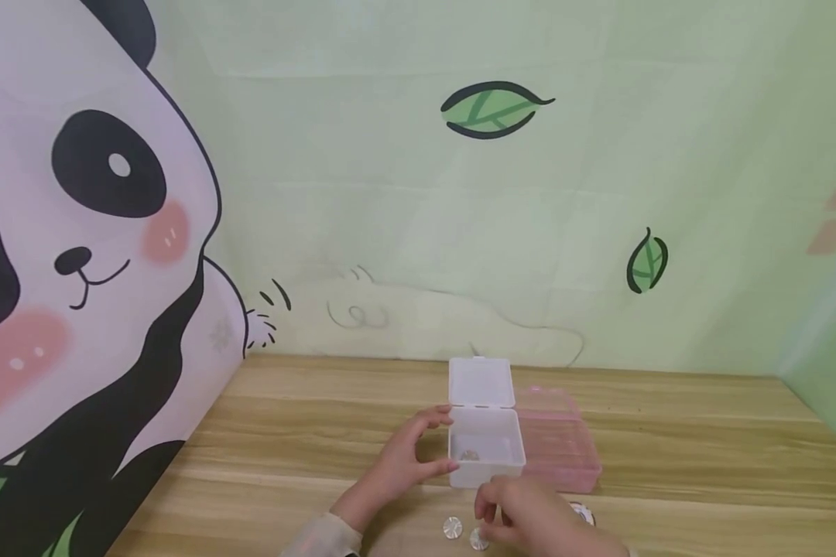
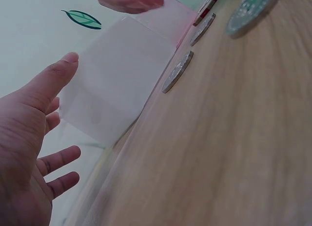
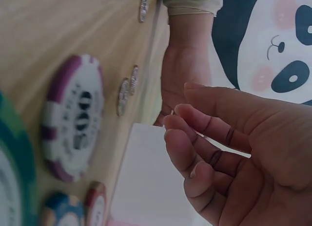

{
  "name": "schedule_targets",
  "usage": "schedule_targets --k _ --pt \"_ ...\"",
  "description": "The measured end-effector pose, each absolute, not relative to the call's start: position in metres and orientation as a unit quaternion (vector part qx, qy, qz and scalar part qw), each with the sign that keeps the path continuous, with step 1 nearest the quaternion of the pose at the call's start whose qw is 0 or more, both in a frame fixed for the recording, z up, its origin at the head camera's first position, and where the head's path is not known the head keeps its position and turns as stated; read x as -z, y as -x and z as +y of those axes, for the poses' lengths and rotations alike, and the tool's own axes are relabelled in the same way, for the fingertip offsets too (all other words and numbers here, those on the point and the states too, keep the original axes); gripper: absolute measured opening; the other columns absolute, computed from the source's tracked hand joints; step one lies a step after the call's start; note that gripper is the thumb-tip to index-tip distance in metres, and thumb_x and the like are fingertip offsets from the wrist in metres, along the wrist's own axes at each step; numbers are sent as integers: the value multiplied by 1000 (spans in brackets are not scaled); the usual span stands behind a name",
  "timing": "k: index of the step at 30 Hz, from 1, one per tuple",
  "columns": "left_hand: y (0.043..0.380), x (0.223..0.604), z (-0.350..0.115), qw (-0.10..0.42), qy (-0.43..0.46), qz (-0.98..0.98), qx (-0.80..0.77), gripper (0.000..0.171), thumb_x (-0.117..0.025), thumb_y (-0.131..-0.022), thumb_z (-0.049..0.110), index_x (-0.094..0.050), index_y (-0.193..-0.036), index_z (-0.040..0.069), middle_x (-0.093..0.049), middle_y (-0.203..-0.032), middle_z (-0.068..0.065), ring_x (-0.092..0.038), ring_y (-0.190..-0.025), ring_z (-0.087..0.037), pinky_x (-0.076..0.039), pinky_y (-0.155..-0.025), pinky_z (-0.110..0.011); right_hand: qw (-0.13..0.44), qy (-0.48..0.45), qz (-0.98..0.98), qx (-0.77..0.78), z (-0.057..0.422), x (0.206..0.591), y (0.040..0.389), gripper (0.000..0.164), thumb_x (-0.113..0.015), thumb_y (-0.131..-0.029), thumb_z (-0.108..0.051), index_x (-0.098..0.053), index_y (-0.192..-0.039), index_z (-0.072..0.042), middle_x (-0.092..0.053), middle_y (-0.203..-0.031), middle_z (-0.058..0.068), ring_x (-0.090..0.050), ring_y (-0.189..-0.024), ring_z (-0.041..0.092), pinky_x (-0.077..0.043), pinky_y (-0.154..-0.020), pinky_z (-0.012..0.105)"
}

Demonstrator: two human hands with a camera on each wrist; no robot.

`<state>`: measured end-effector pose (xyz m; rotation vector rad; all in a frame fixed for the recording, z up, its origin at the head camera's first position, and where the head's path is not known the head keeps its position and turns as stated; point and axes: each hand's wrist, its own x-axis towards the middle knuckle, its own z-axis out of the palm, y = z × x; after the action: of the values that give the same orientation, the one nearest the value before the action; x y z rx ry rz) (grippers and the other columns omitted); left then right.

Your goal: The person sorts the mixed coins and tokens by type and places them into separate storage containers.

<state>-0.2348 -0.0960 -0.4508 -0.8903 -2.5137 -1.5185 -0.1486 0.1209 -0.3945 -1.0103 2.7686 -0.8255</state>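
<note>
A white box [image 1: 486, 473] stands with its hinged lid raised and a small shiny disc [image 1: 469, 455] lying inside. My left hand [image 1: 409, 452] is spread beside the box's left wall, thumb towards the front corner and fingers towards the back. In front of the box, my right hand [image 1: 529, 510] hovers low with bent fingers, thumb and index tips close together; nothing shows plainly between them. One silver coin [image 1: 478, 539] lies right under those fingertips and another coin [image 1: 452, 527] lies to its left. Past the right hand, a poker chip [image 1: 583, 512] is partly covered.
A pink see-through case [image 1: 564, 445] stands against the white box's right side. In the right wrist view, a purple-edged chip [image 3: 73, 119], a green chip [image 3: 14, 172], a blue chip [image 3: 63, 211] and a red chip [image 3: 96, 206] lie on the wooden table. A panda-printed cloth surrounds the table.
</note>
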Motion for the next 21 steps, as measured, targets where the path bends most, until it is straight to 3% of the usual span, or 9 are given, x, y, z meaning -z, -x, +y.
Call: schedule_targets --k 7,21 --pt "236 451 -95 33 289 -818 497 54 -77 -79 31 -55 -124 12 -46 -148 1 -46 -133 -27 -38 -108 -55 41 336 915 220 120 402 151 10 -75 -80 -22 -67 -83 -16 -59 -78 -13 -48 -66 -4 -43 -60 16" --pt "233 449 -96 31 288 -817 498 54 -78 -78 30 -55 -124 12 -46 -148 -1 -50 -128 -28 -40 -106 -54 76 311 925 203 115 412 153 8 -73 -80 -23 -68 -81 -17 -58 -76 -15 -48 -64 -4 -44 -59 17"
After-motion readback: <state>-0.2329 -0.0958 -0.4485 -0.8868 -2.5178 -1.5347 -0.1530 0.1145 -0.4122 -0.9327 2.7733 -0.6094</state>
